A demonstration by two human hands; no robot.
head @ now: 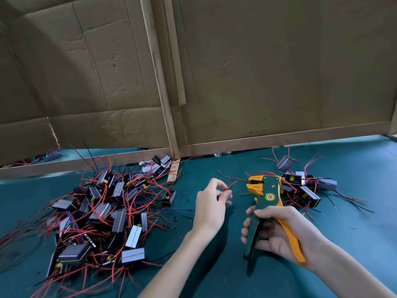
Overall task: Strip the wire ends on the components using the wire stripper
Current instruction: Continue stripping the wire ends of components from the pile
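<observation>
My right hand [277, 231] grips the handles of a green and orange wire stripper [265, 194], its jaws pointing up and left. My left hand [211, 203] pinches a short red wire [231, 186] between thumb and fingers, the wire's end pointing toward the stripper's jaws with a small gap between them. A big heap of grey and black components [103, 216] with red, black and blue wires lies to the left. A smaller pile of components [300, 186] lies behind the stripper on the right.
Everything lies on a green table mat [354, 222]. Upright cardboard sheets [257, 72] on a wooden frame [159, 67] wall off the back. Small bits of insulation [182, 201] are scattered between the heap and my left hand.
</observation>
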